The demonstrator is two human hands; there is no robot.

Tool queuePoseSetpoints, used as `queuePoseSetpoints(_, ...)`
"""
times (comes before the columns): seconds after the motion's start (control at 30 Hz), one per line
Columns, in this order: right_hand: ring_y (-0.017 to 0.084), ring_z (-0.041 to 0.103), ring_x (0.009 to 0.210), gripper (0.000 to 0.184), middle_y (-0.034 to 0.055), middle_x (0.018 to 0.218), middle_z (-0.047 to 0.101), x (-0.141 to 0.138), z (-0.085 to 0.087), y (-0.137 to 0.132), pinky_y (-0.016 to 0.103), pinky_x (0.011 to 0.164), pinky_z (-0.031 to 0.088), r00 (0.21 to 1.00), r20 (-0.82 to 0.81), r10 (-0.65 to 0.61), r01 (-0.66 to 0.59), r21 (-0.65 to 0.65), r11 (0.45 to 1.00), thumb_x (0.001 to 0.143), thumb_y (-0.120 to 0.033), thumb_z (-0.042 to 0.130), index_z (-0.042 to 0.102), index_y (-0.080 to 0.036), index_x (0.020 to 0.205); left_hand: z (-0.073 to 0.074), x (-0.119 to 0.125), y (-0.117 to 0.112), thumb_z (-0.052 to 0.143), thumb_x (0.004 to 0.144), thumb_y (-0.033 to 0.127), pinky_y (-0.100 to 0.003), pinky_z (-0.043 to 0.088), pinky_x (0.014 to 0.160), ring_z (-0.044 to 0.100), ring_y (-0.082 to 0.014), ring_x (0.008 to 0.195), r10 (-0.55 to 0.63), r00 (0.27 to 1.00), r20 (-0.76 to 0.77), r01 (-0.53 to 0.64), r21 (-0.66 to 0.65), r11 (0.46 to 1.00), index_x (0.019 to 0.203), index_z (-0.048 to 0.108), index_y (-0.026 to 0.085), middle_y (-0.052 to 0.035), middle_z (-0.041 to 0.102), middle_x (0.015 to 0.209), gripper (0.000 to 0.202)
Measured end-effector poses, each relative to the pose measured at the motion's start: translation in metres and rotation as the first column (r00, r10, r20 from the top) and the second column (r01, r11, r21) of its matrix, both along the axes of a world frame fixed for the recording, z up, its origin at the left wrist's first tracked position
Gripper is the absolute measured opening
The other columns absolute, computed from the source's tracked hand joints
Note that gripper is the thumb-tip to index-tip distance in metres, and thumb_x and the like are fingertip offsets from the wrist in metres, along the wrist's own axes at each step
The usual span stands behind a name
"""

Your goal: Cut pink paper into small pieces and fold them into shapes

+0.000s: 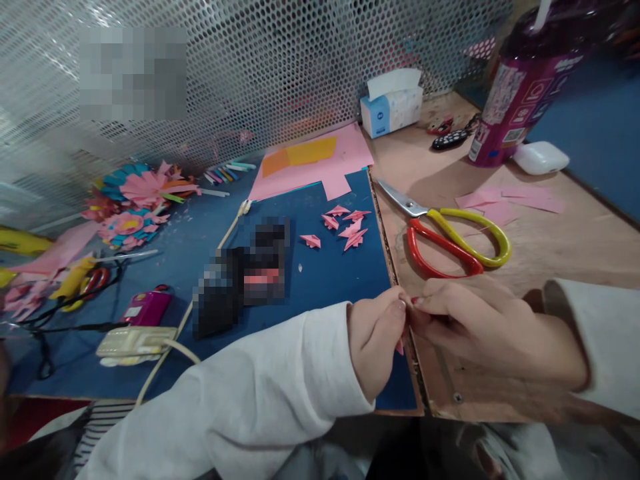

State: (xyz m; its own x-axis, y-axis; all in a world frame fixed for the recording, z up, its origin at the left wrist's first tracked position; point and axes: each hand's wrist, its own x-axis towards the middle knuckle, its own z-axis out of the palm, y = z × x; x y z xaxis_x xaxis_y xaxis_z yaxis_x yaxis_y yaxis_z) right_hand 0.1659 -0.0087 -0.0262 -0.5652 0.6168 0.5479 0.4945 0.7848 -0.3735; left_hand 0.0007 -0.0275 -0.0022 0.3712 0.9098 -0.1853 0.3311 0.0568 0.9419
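Note:
My left hand (379, 333) is closed in a pinch near the table's front edge. A small tip of pink paper (399, 347) pokes out below its fingers; the rest is hidden. My right hand (475, 330) meets it fingertip to fingertip, pinched too, and what it grips is covered by the fingers. Beyond the hands lie scissors (440, 237) with one red and one yellow handle, blades partly apart. Several small folded pink paper pieces (354, 233) sit in a loose group on the blue surface. Pink paper slips (510, 200) rest on the bare wood to the right.
A purple bottle (515, 100), a white case (541, 157) and a tissue pack (393, 110) stand at the back right. Pink sheets (270, 183) lie against the perforated metal screen (280, 67). Leftward are paper flowers (133, 200), a power strip (135, 343) and its cord.

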Motion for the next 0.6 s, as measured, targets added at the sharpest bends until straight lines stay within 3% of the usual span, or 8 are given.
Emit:
queuePoseSetpoints(0.13,0.011,0.053,0.054,0.019,-0.0005,0.064,0.059,0.0001,-0.0002,0.0004,0.024,0.050,0.039,1.000,0.010,0.026,-0.026,-0.028,0.999,0.088,-0.023,0.045,0.053,-0.021,0.071,0.0006,0.0002,0.0010,0.023,0.090,0.046,-0.024,0.032,0.049,0.037,-0.0099,0.048,0.009,1.000,-0.026,-0.009,0.003,1.000,0.065,0.045,0.018,0.0020,0.038,0.050,0.044)
queuePoseSetpoints(0.4,0.012,0.054,0.055,0.019,0.0002,0.065,0.060,0.0009,0.0004,0.0016,0.025,0.051,0.038,0.999,0.034,0.041,-0.041,-0.005,0.999,0.088,-0.021,0.043,0.052,-0.020,0.072,0.0041,-0.0045,0.0052,0.021,0.090,0.047,-0.025,0.034,0.050,0.039,-0.0108,0.049,-0.083,0.990,-0.113,0.084,0.006,0.996,0.068,0.049,0.017,0.0015,0.040,0.050,0.046)
queuePoseSetpoints(0.6,0.012,0.053,0.054,0.019,-0.0001,0.063,0.059,-0.0006,0.0031,-0.0002,0.025,0.049,0.037,0.999,-0.005,0.032,-0.031,0.043,0.999,0.088,-0.021,0.044,0.051,-0.020,0.070,0.0055,-0.0030,0.0033,0.019,0.091,0.044,-0.025,0.033,0.051,0.039,-0.0103,0.048,-0.060,0.984,-0.168,0.079,0.108,0.991,0.066,0.045,0.018,0.0016,0.041,0.050,0.045)
